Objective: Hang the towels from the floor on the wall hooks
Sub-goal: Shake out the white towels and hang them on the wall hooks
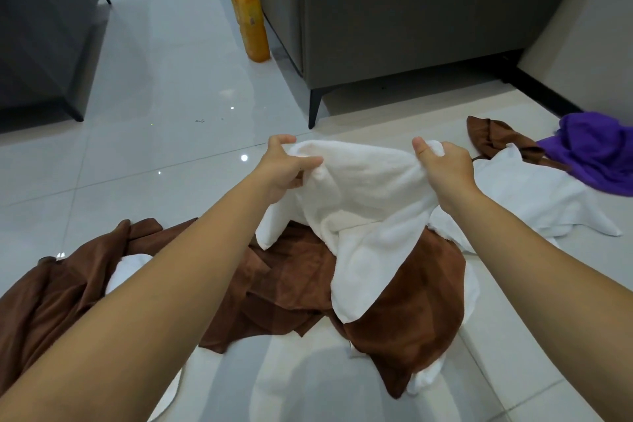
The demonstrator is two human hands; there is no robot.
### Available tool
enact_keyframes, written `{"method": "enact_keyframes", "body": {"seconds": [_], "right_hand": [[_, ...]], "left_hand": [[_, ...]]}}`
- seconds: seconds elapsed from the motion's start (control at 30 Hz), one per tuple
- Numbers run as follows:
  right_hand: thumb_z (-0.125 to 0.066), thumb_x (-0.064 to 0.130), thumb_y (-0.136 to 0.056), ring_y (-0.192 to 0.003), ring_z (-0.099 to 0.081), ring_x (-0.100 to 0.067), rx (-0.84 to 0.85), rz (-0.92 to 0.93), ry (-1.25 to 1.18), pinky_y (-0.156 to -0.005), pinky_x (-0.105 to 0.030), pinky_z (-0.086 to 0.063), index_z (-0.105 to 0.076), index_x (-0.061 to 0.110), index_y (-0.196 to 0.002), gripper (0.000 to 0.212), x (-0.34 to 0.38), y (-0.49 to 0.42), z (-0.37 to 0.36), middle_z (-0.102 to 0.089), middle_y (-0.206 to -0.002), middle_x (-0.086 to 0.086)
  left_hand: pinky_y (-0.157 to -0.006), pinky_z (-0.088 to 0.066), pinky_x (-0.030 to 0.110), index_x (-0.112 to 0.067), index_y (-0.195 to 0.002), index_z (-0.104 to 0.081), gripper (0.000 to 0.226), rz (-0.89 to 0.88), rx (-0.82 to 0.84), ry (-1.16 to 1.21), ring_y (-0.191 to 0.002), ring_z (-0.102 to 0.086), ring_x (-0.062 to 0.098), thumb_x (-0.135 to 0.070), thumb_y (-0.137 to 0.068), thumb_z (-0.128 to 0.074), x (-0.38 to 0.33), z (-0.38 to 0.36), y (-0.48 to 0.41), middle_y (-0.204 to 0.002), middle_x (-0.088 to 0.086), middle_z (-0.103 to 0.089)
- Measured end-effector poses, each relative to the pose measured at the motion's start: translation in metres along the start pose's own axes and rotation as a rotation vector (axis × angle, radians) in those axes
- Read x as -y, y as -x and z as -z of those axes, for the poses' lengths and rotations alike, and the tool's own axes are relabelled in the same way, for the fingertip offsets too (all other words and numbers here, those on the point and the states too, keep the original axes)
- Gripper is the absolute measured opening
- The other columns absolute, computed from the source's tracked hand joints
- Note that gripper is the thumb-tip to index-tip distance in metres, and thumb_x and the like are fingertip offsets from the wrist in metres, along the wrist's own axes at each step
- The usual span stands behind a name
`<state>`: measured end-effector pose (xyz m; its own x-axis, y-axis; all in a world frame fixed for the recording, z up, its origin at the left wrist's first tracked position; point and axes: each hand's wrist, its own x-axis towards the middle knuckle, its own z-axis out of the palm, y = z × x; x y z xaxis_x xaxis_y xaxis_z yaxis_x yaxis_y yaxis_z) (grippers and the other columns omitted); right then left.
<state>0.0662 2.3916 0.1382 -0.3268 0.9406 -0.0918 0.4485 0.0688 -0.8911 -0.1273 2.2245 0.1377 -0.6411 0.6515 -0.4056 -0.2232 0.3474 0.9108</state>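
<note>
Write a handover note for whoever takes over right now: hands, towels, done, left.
Left hand: gripping the white towel at its top edge.
Right hand: gripping the same edge, further right; the towel hangs between them, lower part trailing onto the pile.
On the floor: brown towel under the held one, another brown towel, second white towel, purple towel far right.
Done: one towel picked up. No hooks in view.
Left: hang this one, then the rest.

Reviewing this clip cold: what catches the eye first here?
Both hands, left hand and right hand, lift a white towel by its top edge at centre frame. Brown towels sprawl on the tiled floor beneath it, and a purple cloth lies far right.
</note>
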Motion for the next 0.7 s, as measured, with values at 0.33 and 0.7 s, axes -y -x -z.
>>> {"method": "enact_keyframes", "body": {"seconds": [0.33, 0.7], "right_hand": [[-0.043, 0.041, -0.100, -0.099, -0.058, -0.021, -0.015, -0.070, -0.198, -0.078, -0.032, -0.045, -0.060, 0.016, -0.108, 0.032, 0.028, -0.021, 0.027, -0.062, -0.104, -0.001], [-0.064, 0.026, -0.093, -0.108, -0.064, -0.018, 0.277, 0.172, -0.347, -0.092, -0.035, -0.053, -0.056, 0.013, -0.127, 0.037, 0.092, -0.025, 0.053, -0.064, -0.120, -0.001]], "left_hand": [[-0.075, -0.042, 0.030, -0.008, -0.102, -0.067, 0.016, -0.180, -0.168, -1.011, -0.094, -0.054, 0.024, -0.011, -0.087, -0.067, -0.063, 0.057, 0.006, -0.112, 0.013, -0.061], [-0.069, -0.056, 0.034, -0.011, -0.112, -0.041, 0.019, -0.223, -0.479, -0.528, -0.092, -0.066, 0.036, -0.020, -0.100, -0.051, -0.127, 0.063, 0.019, -0.112, 0.017, -0.054]]}}
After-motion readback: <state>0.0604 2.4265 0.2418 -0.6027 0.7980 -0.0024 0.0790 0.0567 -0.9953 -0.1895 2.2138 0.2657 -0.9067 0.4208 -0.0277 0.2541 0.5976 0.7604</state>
